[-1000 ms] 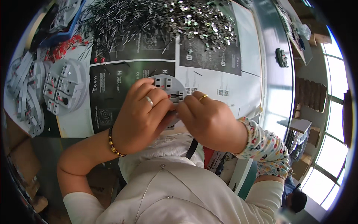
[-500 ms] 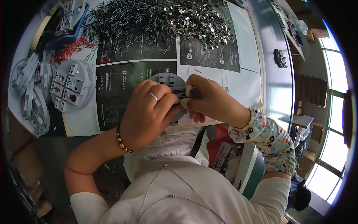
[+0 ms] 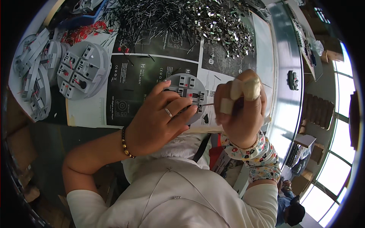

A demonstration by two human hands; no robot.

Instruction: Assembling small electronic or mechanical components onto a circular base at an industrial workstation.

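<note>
A round grey plastic part (image 3: pixel 194 83) lies on the table in front of me, with several raised square blocks and small red and black pieces in it. My left hand (image 3: pixel 156 119) holds it at its near left side, the fingers spread over its top and the thumb by its rim. Just to the right, my right hand (image 3: pixel 241 108) is closed around a thin-shafted tool (image 3: pixel 207 104). The shaft points left, its tip at the part's right side; the handle is hidden in my fist. Pale coverings wrap some of that hand's fingers.
Thin black strips (image 3: pixel 159 22) and small shiny metal pieces (image 3: pixel 224 26) are heaped at the back. Red pieces (image 3: pixel 85 32) lie at back left, by a blue bin (image 3: pixel 85 19). More grey round parts (image 3: pixel 85 64) are stacked at left. A small green part (image 3: pixel 292 80) sits far right.
My right hand has drawn back to the right from the part and turned, baring the tool's shaft. My left fingers have spread. The view has shifted slightly.
</note>
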